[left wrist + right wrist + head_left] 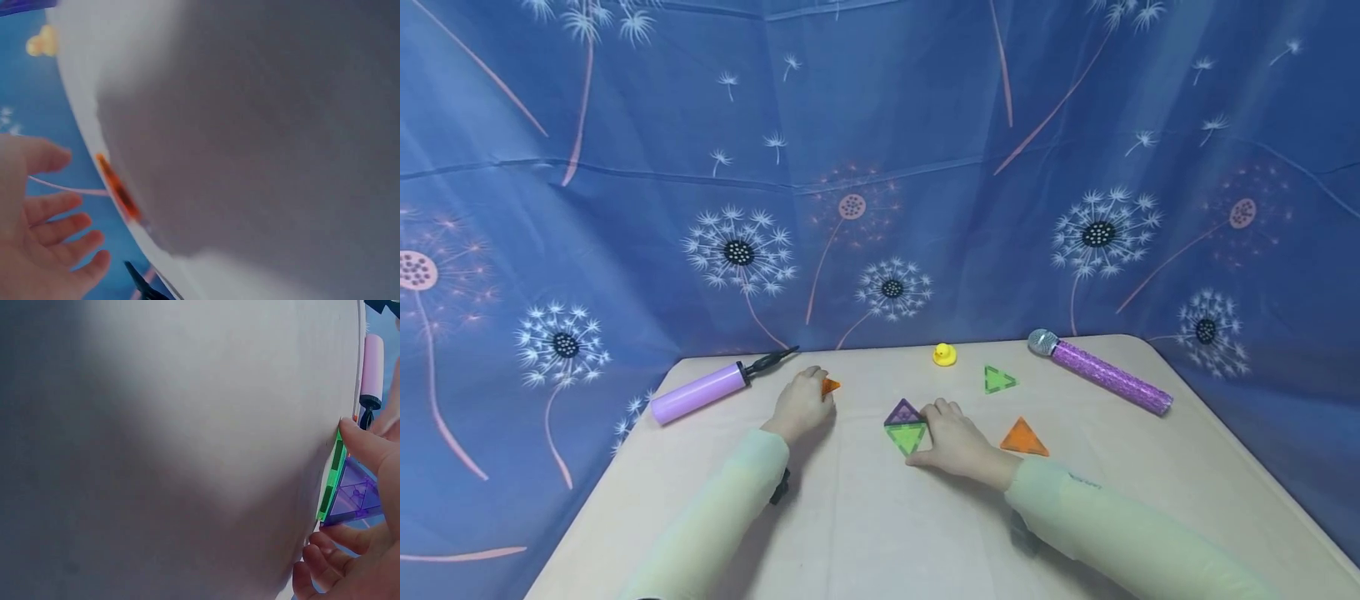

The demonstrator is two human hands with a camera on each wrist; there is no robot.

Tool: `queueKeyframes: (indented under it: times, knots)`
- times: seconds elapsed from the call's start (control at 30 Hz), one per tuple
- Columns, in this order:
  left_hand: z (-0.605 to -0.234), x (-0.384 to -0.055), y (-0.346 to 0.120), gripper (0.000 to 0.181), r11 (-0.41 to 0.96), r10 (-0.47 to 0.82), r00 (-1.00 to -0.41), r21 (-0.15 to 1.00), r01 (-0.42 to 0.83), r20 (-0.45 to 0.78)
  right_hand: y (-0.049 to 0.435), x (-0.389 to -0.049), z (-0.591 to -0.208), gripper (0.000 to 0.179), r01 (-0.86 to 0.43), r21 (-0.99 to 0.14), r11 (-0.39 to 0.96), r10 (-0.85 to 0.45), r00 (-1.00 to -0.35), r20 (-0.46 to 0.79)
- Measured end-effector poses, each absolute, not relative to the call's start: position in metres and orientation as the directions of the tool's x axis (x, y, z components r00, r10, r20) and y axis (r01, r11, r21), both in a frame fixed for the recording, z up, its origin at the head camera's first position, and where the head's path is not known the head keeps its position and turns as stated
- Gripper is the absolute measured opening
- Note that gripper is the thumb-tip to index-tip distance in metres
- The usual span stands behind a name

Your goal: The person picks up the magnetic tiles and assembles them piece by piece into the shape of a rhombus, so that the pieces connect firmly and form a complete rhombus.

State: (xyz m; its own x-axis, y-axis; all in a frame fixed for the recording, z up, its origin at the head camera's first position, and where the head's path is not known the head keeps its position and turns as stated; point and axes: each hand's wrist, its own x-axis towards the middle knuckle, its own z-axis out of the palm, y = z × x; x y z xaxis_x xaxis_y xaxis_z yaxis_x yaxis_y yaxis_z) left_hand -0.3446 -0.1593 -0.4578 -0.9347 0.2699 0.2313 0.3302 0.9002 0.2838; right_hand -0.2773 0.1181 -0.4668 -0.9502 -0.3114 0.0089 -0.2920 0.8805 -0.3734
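Green tile and purple tile meet along 1 edge near the middle of the bench, the purple on the far side. The right hand pinches the green tile between thumb and fingers; in the right wrist view the green is seen nearly edge-on, while the purple shows its broad face and appears raised from it. The left hand is wide, thumb parted from the fingers, and lies near an orange tile; in the left wrist view this tile is a thin, blurred strip, and whether a fingertip touches it cannot be told. The other 2 tiles are to the right: a 2nd green tile beyond the right hand, and a 2nd orange tile just beside the right wrist. Along the far side of the bench are a yellow duck, a purple microphone at the right and a lilac pump at the left, its dark tip toward the back. Behind hangs a blue cloth printed with dandelions.
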Motion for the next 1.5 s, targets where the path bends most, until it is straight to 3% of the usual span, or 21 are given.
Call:
queueKeyframes:
  times: [0.17,0.37,0.57,0.83,1.1,1.3,1.4,1.5]
  knots:
    - [-0.465,-0.342,-0.170,0.062,0.920,0.332,-0.939,0.191,0.343,0.090,0.117,-0.279,-0.466,0.087,-0.296,-0.371,0.880,-0.311,-0.950,0.020]
    - [-0.466,-0.336,-0.172,0.063,0.914,0.356,-0.934,0.202,0.353,0.019,0.116,-0.280,-0.466,0.087,-0.289,-0.372,0.882,-0.304,-0.952,0.018]
    - [-0.463,-0.327,-0.172,0.044,0.909,0.372,-0.928,0.201,0.366,0.007,0.116,-0.281,-0.467,0.087,-0.300,-0.366,0.881,-0.312,-0.950,0.028]
    - [-0.458,-0.298,-0.166,0.036,0.892,0.418,-0.908,0.194,0.407,-0.017,0.115,-0.282,-0.467,0.088,-0.305,-0.363,0.881,-0.317,-0.948,0.028]
    - [-0.452,-0.262,-0.159,0.038,0.863,0.476,-0.879,0.205,0.462,-0.024,0.115,-0.283,-0.469,0.088,-0.308,-0.358,0.881,-0.319,-0.947,0.028]
    - [-0.449,-0.239,-0.155,0.058,0.847,0.508,-0.861,0.203,0.491,-0.034,0.115,-0.282,-0.467,0.088,-0.311,-0.361,0.879,-0.324,-0.946,0.027]
    - [-0.449,-0.232,-0.154,0.056,0.839,0.520,-0.854,0.206,0.504,-0.027,0.115,-0.282,-0.467,0.088,-0.306,-0.362,0.881,-0.319,-0.947,0.024]
    - [-0.448,-0.232,-0.155,0.042,0.824,0.530,-0.848,0.233,0.517,0.010,0.115,-0.282,-0.467,0.088,-0.301,-0.363,0.882,-0.315,-0.949,0.022]
